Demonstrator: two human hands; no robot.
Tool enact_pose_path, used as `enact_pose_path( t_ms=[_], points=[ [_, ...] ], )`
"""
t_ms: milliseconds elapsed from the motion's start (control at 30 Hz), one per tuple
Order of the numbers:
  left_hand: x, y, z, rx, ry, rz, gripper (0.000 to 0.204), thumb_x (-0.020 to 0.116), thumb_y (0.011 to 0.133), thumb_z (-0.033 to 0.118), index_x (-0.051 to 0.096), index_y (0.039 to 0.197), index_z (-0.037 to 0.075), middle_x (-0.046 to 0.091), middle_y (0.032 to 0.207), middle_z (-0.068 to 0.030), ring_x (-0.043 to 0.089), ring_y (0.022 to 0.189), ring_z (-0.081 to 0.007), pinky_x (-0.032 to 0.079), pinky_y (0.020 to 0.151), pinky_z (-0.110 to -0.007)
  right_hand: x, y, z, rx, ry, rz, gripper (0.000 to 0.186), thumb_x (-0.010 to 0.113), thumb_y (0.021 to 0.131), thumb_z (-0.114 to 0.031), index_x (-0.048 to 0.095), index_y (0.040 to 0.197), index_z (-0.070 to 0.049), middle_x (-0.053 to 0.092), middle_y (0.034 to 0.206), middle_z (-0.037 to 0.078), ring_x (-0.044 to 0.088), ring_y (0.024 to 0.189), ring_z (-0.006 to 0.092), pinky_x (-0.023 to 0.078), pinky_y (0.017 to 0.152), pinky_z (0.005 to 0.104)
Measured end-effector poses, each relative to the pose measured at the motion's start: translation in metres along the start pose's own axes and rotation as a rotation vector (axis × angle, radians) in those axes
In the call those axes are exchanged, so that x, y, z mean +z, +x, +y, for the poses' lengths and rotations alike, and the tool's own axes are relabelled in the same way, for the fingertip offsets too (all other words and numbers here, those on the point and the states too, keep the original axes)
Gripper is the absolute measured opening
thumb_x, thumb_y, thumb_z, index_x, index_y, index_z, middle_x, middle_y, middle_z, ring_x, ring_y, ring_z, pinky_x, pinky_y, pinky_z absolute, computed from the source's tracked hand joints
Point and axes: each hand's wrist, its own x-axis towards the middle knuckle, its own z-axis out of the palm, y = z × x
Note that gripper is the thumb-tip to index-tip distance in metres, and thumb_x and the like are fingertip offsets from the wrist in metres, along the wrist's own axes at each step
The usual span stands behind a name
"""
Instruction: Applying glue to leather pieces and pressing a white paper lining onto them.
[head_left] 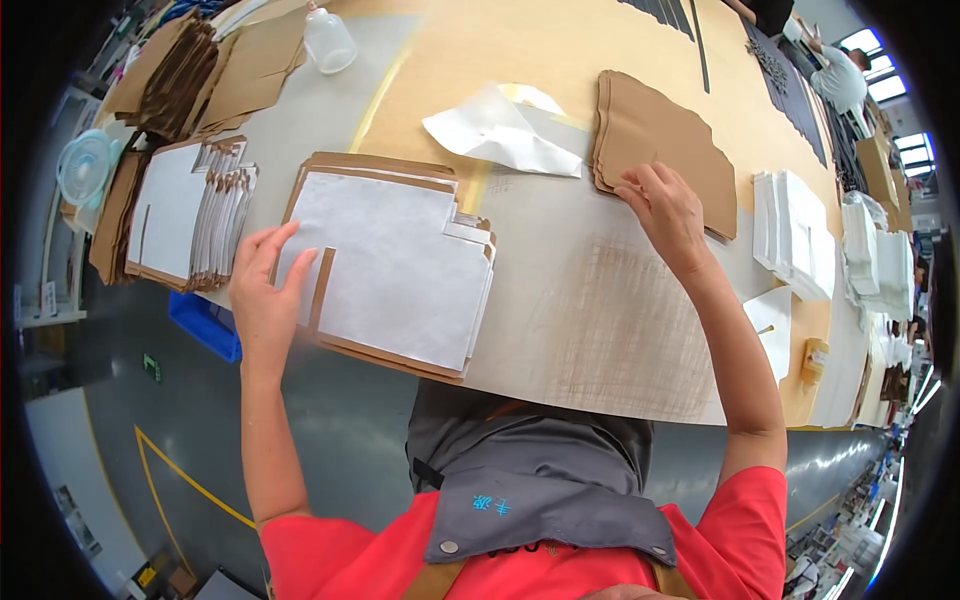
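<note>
My left hand is open, thumb and fingers apart, at the left edge of a stack of white-faced, brown-edged cut panels. The top panel has a brown slot strip near its lower left and a stepped notch at its right. My right hand is at the lower edge of a stack of plain brown cut sheets. Its fingers are bent together in a pinch by the near left corner; whether a sheet is between them is hidden. Beyond and between the stacks, crumpled white sheet material lies on the table.
More white-faced panels stand fanned at the left, near brown sheets and a clear squeeze bottle. At right are white stacked pieces and a small yellow bottle. A blue bin sits below the table edge.
</note>
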Motion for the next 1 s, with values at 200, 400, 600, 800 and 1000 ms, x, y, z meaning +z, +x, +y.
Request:
enact_pose_path(
  t_ms=[200,400,600,800,1000],
  points=[
    [0.016,0.014,0.064,0.149,-0.123,-0.082,0.031,0.074,0.084,0.011,0.07,0.115,0.009,0.064,0.113,-0.0053,0.061,0.101,-0.0192,0.049,0.082,-0.032,0.008,-0.01,0.018,-0.216,-0.213,0.076,0.008,0.069,0.087,-0.015,0.062,0.088,-0.01,0.06,0.088,0.002,0.06,0.085,0.0221,0.053,0.07,0.0344],
    [0.047,0.034,0.117,0.32,-0.25,-0.199,0.031,0.074,0.083,0.01,0.07,0.113,0.007,0.066,0.107,-0.0064,0.063,0.096,-0.0189,0.05,0.079,-0.031,0.008,-0.006,0.023,-0.289,-0.183,0.13,0.007,0.068,0.086,-0.011,0.062,0.087,-0.008,0.061,0.086,0.003,0.06,0.08,0.0229,0.052,0.068,0.034],
    [0.132,0.088,0.2,-0.114,-0.9,-0.76,0.051,0.068,0.093,0.029,0.057,0.13,-0.005,0.063,0.121,-0.0125,0.061,0.103,-0.0176,0.048,0.094,-0.03,-0.012,-0.002,0.057,0.395,0.909,0.189,0.011,0.062,0.096,-0.014,0.064,0.097,-0.003,0.06,0.086,-0.005,0.051,0.076,0.0018,0.044,0.066,0.0205],
    [0.228,0.142,0.285,-0.563,-1.33,-0.822,0.06,0.067,0.092,0.037,0.052,0.129,-0.009,0.06,0.123,-0.0142,0.055,0.112,-0.0208,0.043,0.103,-0.035,-0.016,-0.016,0.058,0.138,0.617,0.31,0.012,0.068,0.092,-0.011,0.064,0.101,-0.004,0.064,0.088,0.0,0.057,0.076,0.0076,0.047,0.071,0.0218],
    [0.244,0.14,0.323,0.026,-0.692,-0.664,0.029,0.061,0.085,0.018,0.065,0.105,-0.002,0.068,0.096,-0.0182,0.067,0.086,-0.0281,0.052,0.075,-0.043,-0.034,-0.051,0.091,0.221,0.584,0.417,0.026,0.07,0.091,-0.017,0.061,0.114,-0.007,0.063,0.114,0.003,0.059,0.096,0.0124,0.048,0.083,0.0274]
  ],
)
